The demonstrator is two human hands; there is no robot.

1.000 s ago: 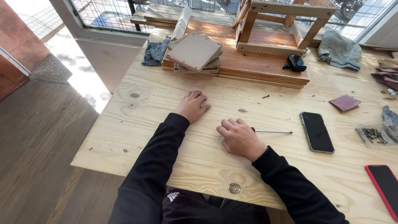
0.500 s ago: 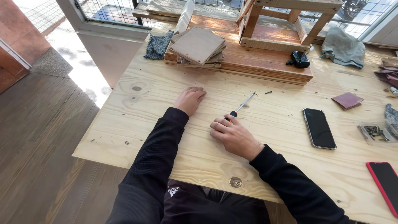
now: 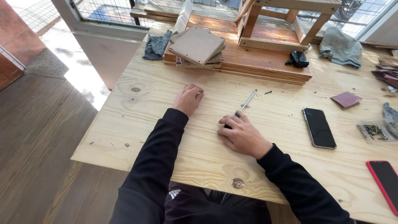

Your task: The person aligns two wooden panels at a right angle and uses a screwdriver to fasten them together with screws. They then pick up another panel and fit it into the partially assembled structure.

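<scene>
Screwdriver [image 3: 245, 103] under our right hand [image 3: 242, 136], fingers closed on its handle, shaft pointing up-right; left hand [image 3: 188, 99] flat, empty.

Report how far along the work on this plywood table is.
Done: square wooden panels sit stacked at the table's far side. In hand: the right hand grips a screwdriver, its shaft lying on the table and pointing toward a loose screw; the left hand rests flat, empty. Left: that screw is undriven, and more screws lie in a clear bag.
</scene>
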